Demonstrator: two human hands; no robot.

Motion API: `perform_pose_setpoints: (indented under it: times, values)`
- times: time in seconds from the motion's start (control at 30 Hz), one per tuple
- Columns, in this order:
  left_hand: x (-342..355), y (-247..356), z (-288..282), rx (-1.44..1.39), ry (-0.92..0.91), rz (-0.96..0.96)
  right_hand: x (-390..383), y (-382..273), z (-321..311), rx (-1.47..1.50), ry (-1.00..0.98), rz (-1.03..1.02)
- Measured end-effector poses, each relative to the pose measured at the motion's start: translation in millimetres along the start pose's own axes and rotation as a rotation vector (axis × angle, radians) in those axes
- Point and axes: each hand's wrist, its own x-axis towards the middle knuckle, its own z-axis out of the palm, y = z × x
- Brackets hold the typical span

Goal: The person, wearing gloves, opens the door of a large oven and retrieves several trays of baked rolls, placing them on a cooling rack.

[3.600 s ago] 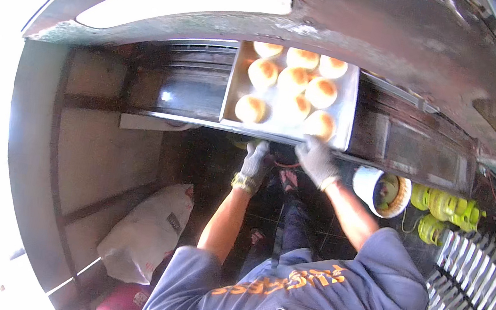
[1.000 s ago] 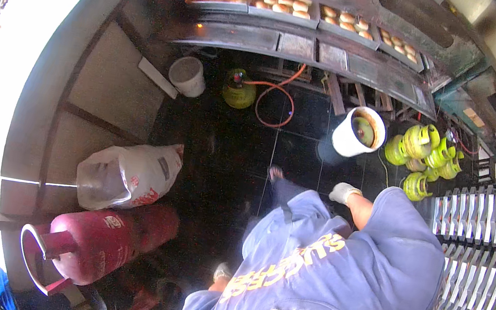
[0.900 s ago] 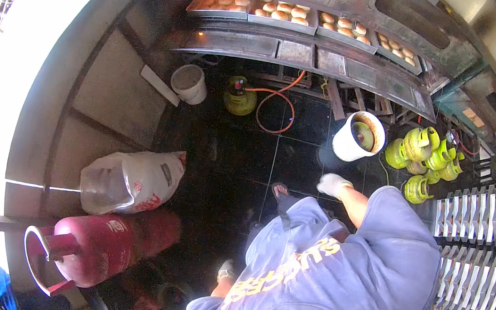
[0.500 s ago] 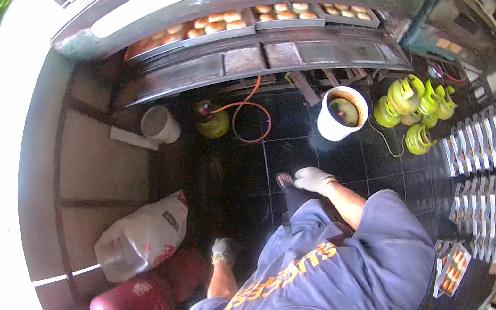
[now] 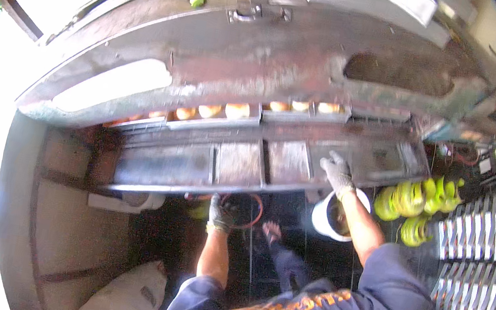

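Note:
My right hand (image 5: 338, 174), in a pale grey work glove, is over the lowered metal oven door (image 5: 236, 166), fingers stretched out and nothing in them. Its forearm passes above a white bucket (image 5: 319, 219). In a darker-looking glove, my left hand (image 5: 221, 215) is at the front edge of that door. One finger or thumb points up there; the others are dark and blurred, so their grip cannot be made out. Behind the door, trays (image 5: 255, 117) of golden-topped buns (image 5: 237, 110) sit in the oven opening.
Several green gas cylinders (image 5: 408, 198) stand right of the bucket. A rack of stacked trays (image 5: 479, 230) is at the far right. An orange hose (image 5: 261, 212) loops below the door. A white sack (image 5: 125, 298) lies at the lower left, near a wall (image 5: 74, 225).
Both hands have come up and forward to the oven door; the right was low near my leg. The view has tilted up and closer, showing more of the oven front.

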Motion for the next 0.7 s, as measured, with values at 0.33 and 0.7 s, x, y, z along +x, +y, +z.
perform_pose_setpoints:
  times: [0.33,0.7]
  values:
    - [10.5,12.2,211.5,-0.116,0.245,-0.075,141.3,-76.2,17.3,0.497,-0.321,0.381]
    - [64.8,94.9,286.9,-0.358,0.036,-0.043,138.3,-107.6,43.6,1.291,-0.381,0.754]
